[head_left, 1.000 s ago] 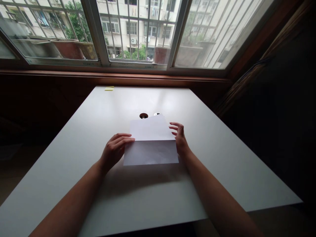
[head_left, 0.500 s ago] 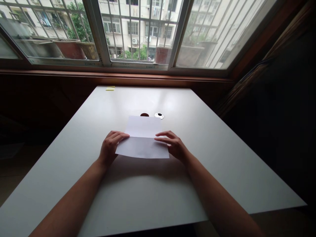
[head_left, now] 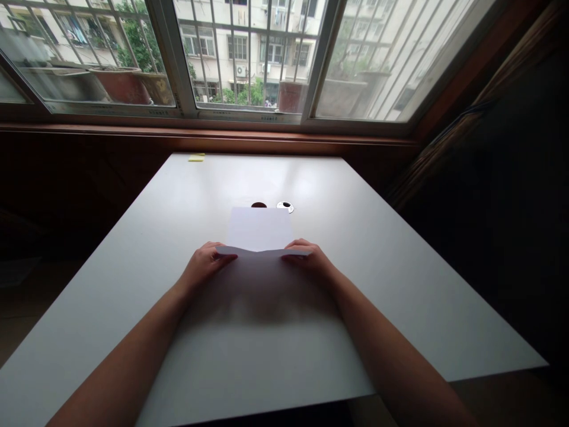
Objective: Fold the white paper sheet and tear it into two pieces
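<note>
A white sheet of paper [head_left: 260, 227] with a crosswise crease lies over the middle of the white table [head_left: 284, 350]. Its near flap is lifted and seen almost edge-on, bowing a little at the centre. My left hand [head_left: 205, 261] pinches the flap's left end, thumb underneath. At the right end my right hand [head_left: 311, 259] grips the same flap, also with the thumb below; its fingers are partly hidden by the paper. Just past the far edge of the sheet are a dark reddish-brown round piece [head_left: 258, 205] and a white disc with a black spot [head_left: 285, 207].
A yellow sticky-note pad [head_left: 196, 158] lies at the table's far left corner. Behind the table runs a wooden window sill [head_left: 267, 137] below a barred sliding window. A dark curtain [head_left: 471, 118] hangs on the right.
The near flap has tilted up from facing me to nearly edge-on. Both hands have shifted from its crease and sides to pinching its near edge, thumbs now visible below.
</note>
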Available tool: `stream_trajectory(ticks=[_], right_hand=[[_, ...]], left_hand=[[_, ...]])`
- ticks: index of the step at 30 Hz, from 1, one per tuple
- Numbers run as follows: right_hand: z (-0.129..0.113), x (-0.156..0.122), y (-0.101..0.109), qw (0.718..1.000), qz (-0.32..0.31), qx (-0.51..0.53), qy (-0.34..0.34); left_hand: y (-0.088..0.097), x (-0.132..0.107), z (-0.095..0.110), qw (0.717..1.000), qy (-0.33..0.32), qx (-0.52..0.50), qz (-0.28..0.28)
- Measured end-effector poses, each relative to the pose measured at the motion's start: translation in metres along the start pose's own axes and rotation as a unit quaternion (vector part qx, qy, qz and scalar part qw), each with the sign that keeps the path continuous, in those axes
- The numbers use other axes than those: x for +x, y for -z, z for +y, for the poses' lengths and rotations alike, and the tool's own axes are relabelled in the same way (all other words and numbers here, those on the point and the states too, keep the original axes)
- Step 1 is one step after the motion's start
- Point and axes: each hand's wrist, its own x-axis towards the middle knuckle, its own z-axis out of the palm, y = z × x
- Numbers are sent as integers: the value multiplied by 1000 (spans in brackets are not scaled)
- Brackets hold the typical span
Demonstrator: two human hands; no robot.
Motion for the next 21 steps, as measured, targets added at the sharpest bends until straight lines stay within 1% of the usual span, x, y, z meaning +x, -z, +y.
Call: stream_trajectory(ticks=[2, 5, 9, 13, 16, 19, 21], right_hand=[[-3, -1, 1, 997, 9, 26, -74], [-8, -2, 4, 983, 1, 100, -151], [-12, -1, 8, 961, 5, 195, -198], [-16, -1, 11, 930, 21, 268, -250], [-21, -1, 11, 908, 28, 314, -276], [-23, -1, 12, 884, 37, 362, -294], [-23, 0, 12, 870, 44, 385, -304]], left_hand=[[1, -1, 3, 998, 54, -26, -2], [2, -1, 7, 993, 97, -71, 0], [0, 0, 10, 982, 115, -151, 14], [-5, 0, 9, 956, 133, -257, 38], [-7, -1, 10, 946, 122, -292, 63], [-9, -1, 12, 949, 78, -292, 90], [-12, -1, 11, 953, 45, -286, 85]])
